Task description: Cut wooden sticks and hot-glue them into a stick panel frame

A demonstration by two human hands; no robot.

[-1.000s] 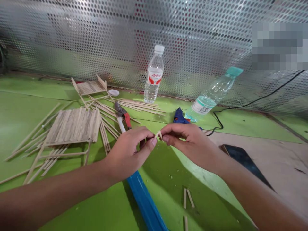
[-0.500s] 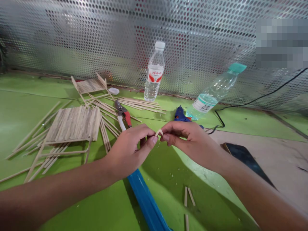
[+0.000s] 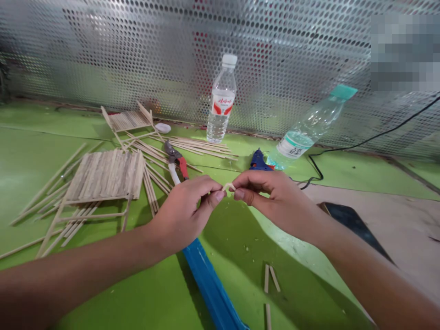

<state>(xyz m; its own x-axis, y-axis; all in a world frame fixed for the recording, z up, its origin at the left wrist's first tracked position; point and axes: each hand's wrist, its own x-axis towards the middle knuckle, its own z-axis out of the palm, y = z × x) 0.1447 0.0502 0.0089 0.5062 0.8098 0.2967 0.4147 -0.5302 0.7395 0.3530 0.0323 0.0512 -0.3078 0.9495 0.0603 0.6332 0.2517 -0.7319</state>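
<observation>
Between my two hands is a short, pale wooden stick (image 3: pixel 228 187), bent into a small arch. Thumb and fingers of my left hand (image 3: pixel 189 213) pinch one end of it. The other end is pinched by my right hand (image 3: pixel 271 197). Just beyond my left hand lie pruning shears (image 3: pixel 177 160) with one red and one white handle. A blue glue gun (image 3: pixel 259 161) rests behind my right hand, partly hidden by it. Below the hands, several short cut sticks (image 3: pixel 266 278) lie on the green surface (image 3: pixel 237 275).
At left stand two small chair-like stick structures, one near (image 3: pixel 106 176) and one farther back (image 3: pixel 129 120), among loose long sticks (image 3: pixel 202 146). A white-capped bottle (image 3: pixel 221 103) and a tilted green-capped bottle (image 3: pixel 302 133) stand by the perforated metal panel (image 3: pixel 154 55). A phone (image 3: pixel 354 229) and blue strip (image 3: pixel 209 284) lie nearby.
My right hand has shifted slightly to the right, and the stick's arch between my hands looks wider and flatter. Both hands keep their pinch.
</observation>
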